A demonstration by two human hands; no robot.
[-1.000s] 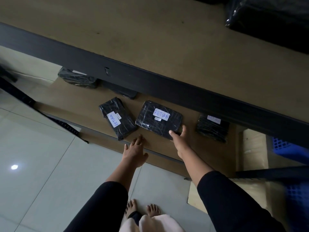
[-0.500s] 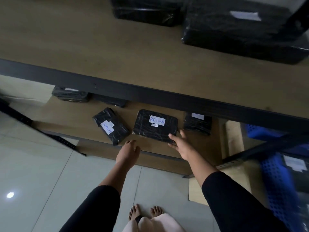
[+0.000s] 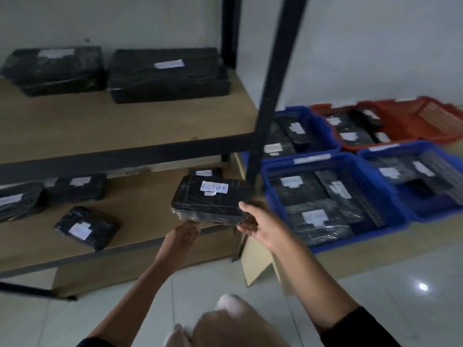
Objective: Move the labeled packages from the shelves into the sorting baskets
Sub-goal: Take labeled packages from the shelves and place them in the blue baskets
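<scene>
A flat black wrapped package with a white RETURN label (image 3: 210, 199) is lifted just above the front right of the lower shelf (image 3: 140, 221). My right hand (image 3: 253, 221) grips its right front corner, thumb on top. My left hand (image 3: 183, 234) holds it from below at the left front edge. Right of the shelf stand sorting baskets on cardboard: a near blue basket (image 3: 273, 196), a far blue basket (image 3: 325, 136), a right blue basket (image 3: 436, 214) and a red basket (image 3: 426, 126), all holding black labeled packages.
Several other black labeled packages lie on the lower shelf, one (image 3: 85, 226) near its front. Two large packages (image 3: 167, 73) sit on the upper shelf. A black shelf post (image 3: 265, 103) stands between the held package and the baskets. My knees (image 3: 225, 321) are below.
Both hands have closed on the RETURN package and lifted it off the lower shelf. My view has dropped and swung right, bringing the baskets into sight.
</scene>
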